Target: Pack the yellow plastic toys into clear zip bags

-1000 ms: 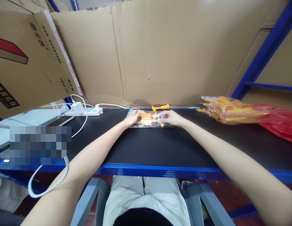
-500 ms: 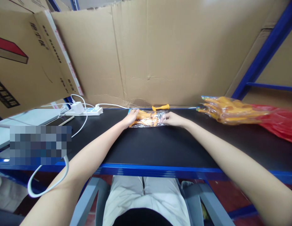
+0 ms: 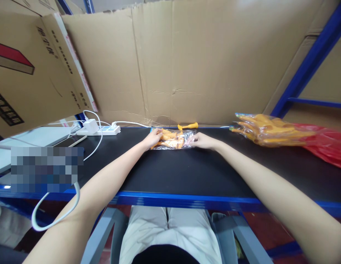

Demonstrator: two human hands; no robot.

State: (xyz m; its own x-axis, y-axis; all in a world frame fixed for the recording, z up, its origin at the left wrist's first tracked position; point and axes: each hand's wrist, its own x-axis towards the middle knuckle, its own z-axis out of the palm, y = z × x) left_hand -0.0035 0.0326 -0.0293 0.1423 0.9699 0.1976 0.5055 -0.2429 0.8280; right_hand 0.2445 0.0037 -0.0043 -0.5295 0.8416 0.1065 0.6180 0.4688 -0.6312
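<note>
A clear plastic bag [image 3: 173, 140] with orange-yellow plastic pieces inside lies on the black tabletop [image 3: 184, 172], near its back edge. My left hand [image 3: 153, 139] grips the bag's left end, thumb over the plastic. At the other end, the fingers of my right hand [image 3: 200, 140] are closed on the bag's edge. Just behind the bag rests a loose orange tool-shaped piece [image 3: 188, 126], touched by neither hand. What exactly the bagged pieces are is hard to make out through the shiny film.
More bagged orange pieces [image 3: 261, 128] lie at the right, beside a red plastic bag [image 3: 324, 143]. On the left are a white power strip [image 3: 104, 130] with cables and a grey laptop-like slab [image 3: 29, 141]. Cardboard [image 3: 200, 66] walls the back; a blue rail [image 3: 184, 198] edges the front.
Both hands stay on the bag's ends. The film and the pieces inside have shifted slightly; little else differs.
</note>
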